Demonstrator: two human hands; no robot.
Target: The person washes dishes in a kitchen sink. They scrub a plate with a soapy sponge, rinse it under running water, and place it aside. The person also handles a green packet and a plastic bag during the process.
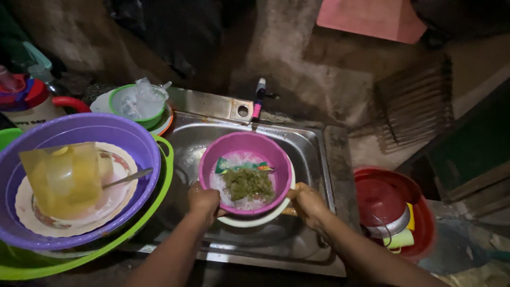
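At frame centre, left hand (pixel 203 200) & right hand (pixel 308 203) both closed on rims of pink bowl (pixel 245 172) stacked w/ white bowl (pixel 254 219) over sink (pixel 311 154); likely wet, soapy, slippery, so rim grip suits.

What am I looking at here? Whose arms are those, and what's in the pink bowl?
This is one picture from a camera worn on a person's head, looking down. The arms are that person's own. The left hand and right hand grip a white plate with a pink bowl sitting on it, over a metal sink. Inside the bowl are foam and a green scrubbing pad. To the left, a purple basin holds a plate, a spoon and a yellow jug. To the right is a red basin.
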